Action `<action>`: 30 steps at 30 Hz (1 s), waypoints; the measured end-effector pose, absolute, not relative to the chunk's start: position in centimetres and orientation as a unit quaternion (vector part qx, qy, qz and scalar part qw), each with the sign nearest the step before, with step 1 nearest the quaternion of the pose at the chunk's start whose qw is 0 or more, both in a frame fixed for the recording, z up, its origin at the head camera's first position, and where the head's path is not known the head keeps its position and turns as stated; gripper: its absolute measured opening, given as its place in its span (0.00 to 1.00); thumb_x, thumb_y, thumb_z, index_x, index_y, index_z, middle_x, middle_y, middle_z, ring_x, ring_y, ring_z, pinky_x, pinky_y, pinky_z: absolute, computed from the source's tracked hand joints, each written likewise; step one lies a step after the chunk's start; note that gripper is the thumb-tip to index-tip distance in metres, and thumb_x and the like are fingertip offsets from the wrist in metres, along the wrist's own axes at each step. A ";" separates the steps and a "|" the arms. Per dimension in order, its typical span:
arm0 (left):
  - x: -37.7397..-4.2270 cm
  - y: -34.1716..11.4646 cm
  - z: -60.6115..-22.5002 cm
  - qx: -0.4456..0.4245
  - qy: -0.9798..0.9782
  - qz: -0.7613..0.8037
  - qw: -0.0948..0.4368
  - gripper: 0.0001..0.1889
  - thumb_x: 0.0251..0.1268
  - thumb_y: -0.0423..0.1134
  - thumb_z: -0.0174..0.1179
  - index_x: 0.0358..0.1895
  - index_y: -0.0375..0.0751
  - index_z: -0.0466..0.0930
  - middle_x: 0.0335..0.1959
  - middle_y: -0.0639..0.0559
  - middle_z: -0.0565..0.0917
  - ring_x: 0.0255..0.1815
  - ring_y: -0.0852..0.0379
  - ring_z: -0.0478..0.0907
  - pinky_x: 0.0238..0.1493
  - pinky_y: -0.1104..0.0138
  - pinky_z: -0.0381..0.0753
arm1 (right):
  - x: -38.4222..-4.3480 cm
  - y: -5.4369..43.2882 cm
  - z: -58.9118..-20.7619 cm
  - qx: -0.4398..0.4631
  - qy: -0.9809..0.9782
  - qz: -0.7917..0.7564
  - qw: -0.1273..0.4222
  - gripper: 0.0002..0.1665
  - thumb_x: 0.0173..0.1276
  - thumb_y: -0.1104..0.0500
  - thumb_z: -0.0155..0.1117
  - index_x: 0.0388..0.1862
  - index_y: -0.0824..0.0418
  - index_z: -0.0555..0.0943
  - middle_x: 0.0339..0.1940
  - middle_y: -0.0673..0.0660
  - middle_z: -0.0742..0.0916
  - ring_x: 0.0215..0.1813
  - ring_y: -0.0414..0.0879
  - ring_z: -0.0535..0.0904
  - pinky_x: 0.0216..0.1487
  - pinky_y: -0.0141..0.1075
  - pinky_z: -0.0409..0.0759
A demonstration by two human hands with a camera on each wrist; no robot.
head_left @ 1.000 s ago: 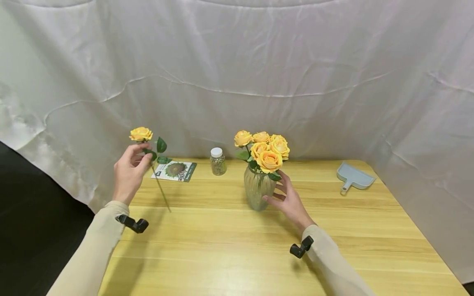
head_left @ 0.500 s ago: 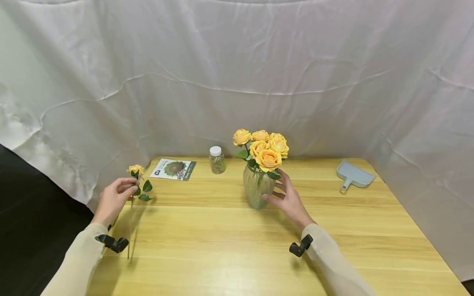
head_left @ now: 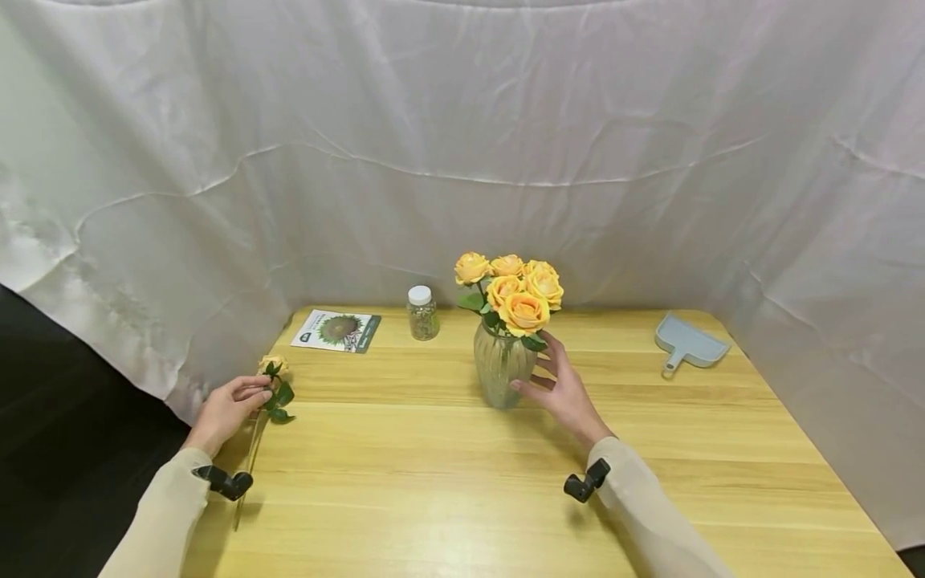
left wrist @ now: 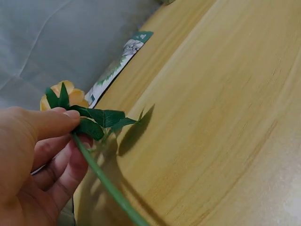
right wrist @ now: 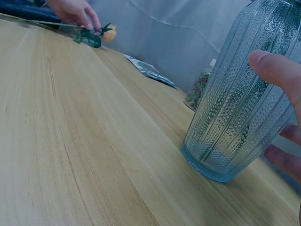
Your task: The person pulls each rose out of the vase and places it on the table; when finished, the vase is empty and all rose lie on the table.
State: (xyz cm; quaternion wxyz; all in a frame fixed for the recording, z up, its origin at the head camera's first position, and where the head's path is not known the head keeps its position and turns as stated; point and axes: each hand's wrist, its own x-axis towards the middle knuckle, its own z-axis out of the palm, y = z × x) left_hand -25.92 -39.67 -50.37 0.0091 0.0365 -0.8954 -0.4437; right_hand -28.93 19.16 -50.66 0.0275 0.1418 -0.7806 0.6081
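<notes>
a single yellow rose point(head_left: 275, 366) is pinched below its bloom by the left hand point(head_left: 226, 413), over the wooden table point(head_left: 419, 466)'s left side. the right hand point(head_left: 568, 399) grips an upright ribbed glass vase point(head_left: 499, 373) holding yellow roses point(head_left: 523, 311). farther back, a white-capped jar point(head_left: 420, 296) of small mottled pieces point(head_left: 424, 324) stands near a flower-printed packet point(head_left: 336, 331).

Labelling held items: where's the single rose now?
In the head view, the single rose is at the left side of the table, pinched by the left hand, nearer the person than the printed packet.
</notes>
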 end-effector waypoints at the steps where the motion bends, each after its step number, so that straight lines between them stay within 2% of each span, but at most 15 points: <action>1: -26.0 -39.7 -50.5 0.036 -0.896 -0.442 0.006 0.26 0.84 0.42 0.63 0.73 0.27 0.75 0.69 0.24 0.81 0.41 0.85 0.77 0.42 0.74 0.88 | -28.9 19.2 -50.7 0.142 -0.781 0.608 0.027 0.65 0.69 0.53 0.83 0.92 0.44 0.49 0.87 0.63 0.67 0.82 0.65 0.71 0.78 0.62 0.78; 7: -26.4 -39.9 -51.1 0.040 -0.899 -0.435 -0.004 0.25 0.85 0.40 0.62 0.73 0.25 0.75 0.68 0.23 0.82 0.40 0.75 0.82 0.39 0.72 0.87 | -29.0 19.2 -50.6 0.141 -0.780 0.609 0.027 0.65 0.68 0.52 0.83 0.92 0.44 0.49 0.87 0.62 0.67 0.82 0.65 0.71 0.78 0.61 0.78; 17: -27.2 -39.0 -51.9 0.048 -0.900 -0.432 -0.005 0.22 0.86 0.36 0.59 0.73 0.26 0.76 0.70 0.22 0.79 0.43 0.71 0.82 0.40 0.73 0.87 | -28.9 19.3 -50.8 0.141 -0.781 0.607 0.023 0.66 0.68 0.51 0.83 0.92 0.44 0.49 0.87 0.62 0.68 0.82 0.65 0.71 0.77 0.62 0.79; 19: -27.3 -38.9 -51.8 0.047 -0.905 -0.423 -0.001 0.22 0.86 0.37 0.58 0.72 0.26 0.76 0.70 0.22 0.78 0.46 0.64 0.85 0.40 0.73 0.87 | -28.9 19.2 -50.7 0.141 -0.781 0.608 0.021 0.66 0.68 0.51 0.84 0.92 0.43 0.49 0.87 0.62 0.68 0.82 0.65 0.71 0.77 0.62 0.79; 21: -27.3 -38.9 -51.7 0.049 -0.907 -0.418 -0.001 0.22 0.86 0.38 0.58 0.72 0.27 0.76 0.72 0.22 0.77 0.52 0.51 0.88 0.42 0.71 0.88 | -29.0 19.2 -50.7 0.142 -0.781 0.607 0.020 0.66 0.67 0.50 0.84 0.92 0.43 0.49 0.86 0.62 0.69 0.81 0.65 0.72 0.76 0.62 0.79; 23: -27.2 -38.9 -51.6 0.051 -0.909 -0.414 -0.004 0.23 0.87 0.40 0.58 0.73 0.28 0.75 0.73 0.22 0.76 0.59 0.37 0.87 0.46 0.67 0.90 | -29.0 19.2 -50.7 0.142 -0.783 0.606 0.020 0.66 0.67 0.50 0.84 0.92 0.44 0.49 0.85 0.63 0.69 0.81 0.65 0.73 0.76 0.62 0.80; 25: -27.2 -38.9 -51.4 0.054 -0.912 -0.406 -0.002 0.25 0.87 0.44 0.59 0.74 0.29 0.75 0.75 0.22 0.74 0.68 0.27 0.80 0.51 0.59 0.91 | -29.0 19.2 -50.7 0.143 -0.783 0.605 0.020 0.66 0.68 0.50 0.84 0.92 0.45 0.49 0.85 0.63 0.69 0.81 0.65 0.72 0.76 0.62 0.79; 30: -27.6 -38.0 -50.0 0.052 -0.919 -0.387 0.049 0.25 0.84 0.49 0.61 0.71 0.35 0.80 0.76 0.25 0.72 0.72 0.26 0.75 0.64 0.38 0.83 | -29.0 19.2 -50.6 0.140 -0.781 0.608 0.021 0.66 0.68 0.51 0.84 0.92 0.43 0.50 0.86 0.62 0.69 0.81 0.66 0.72 0.76 0.62 0.79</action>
